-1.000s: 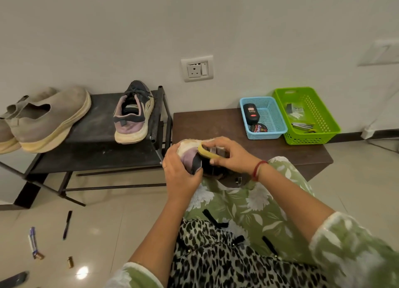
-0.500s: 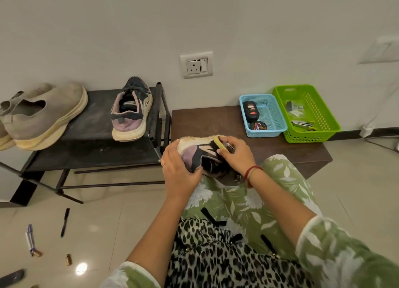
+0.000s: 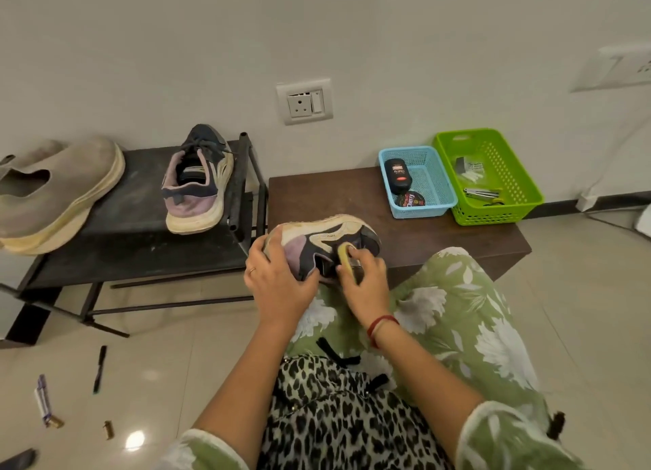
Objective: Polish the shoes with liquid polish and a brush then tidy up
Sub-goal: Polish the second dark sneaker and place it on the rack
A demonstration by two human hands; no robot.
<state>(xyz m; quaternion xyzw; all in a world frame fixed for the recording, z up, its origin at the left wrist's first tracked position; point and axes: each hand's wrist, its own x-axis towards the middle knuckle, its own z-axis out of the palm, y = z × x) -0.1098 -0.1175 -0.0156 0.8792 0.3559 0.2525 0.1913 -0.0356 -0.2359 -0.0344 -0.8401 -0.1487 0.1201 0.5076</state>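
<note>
The shoe [image 3: 327,239], at frame centre over the lap [image 3: 447,314], is gripped at one end by the left hand [image 3: 278,283] while the right hand [image 3: 366,283] clamps the yellow brush [image 3: 345,258] against its side; a hard stroke may twist it loose or smear polish onto the lap.

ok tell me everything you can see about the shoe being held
The shoe is a worn trainer with cream, lilac and dark navy panels, fabric or suede by the look, and a thick, grubby off-white sole. It lies on its side above the knee, in front of the brown bench. The left hand grips its left end. The right hand presses a yellow brush against the dark panel by the opening.
</note>
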